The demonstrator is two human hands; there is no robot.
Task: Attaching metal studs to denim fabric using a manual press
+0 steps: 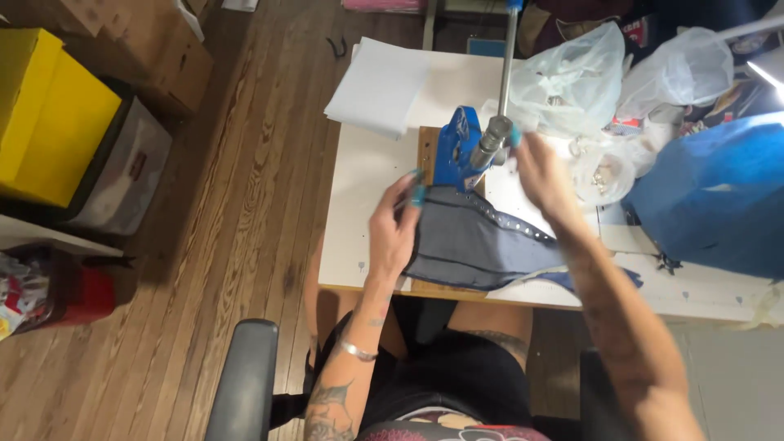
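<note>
A grey-blue fabric piece [474, 241] with a row of metal eyelets along one edge lies on the white table [367, 171], pushed under a blue hand press [456, 151]. My left hand [396, 229] pinches the fabric's left edge next to the press. My right hand [541, 175] is blurred beside the press's metal lever [498, 131], near clear plastic bags; whether it holds anything I cannot tell.
White paper sheets [380, 86] lie at the table's far left. Clear plastic bags [572, 82] and a blue fabric heap [719, 196] crowd the right. A yellow box [49, 114], a bin and a red container stand on the wooden floor at left. A chair armrest [243, 376] is near.
</note>
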